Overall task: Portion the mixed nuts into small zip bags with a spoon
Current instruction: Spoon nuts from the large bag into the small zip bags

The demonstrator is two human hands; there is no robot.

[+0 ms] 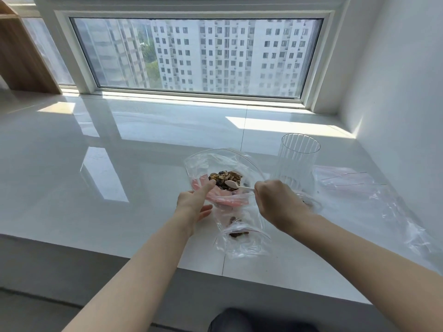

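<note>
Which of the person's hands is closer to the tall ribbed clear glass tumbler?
Right. The right hand, holding the small white spoon, sits just in front of the tall ribbed clear glass tumbler; the left hand is farther left, across the nut bag.

This looks like a high-rise flat. A wide window (196, 56) faces white apartment towers (227, 56), and a glossy white tiled sill (119, 140) runs beneath it. A wooden shelf unit (21, 51) stands at the sill's far left corner.
</note>
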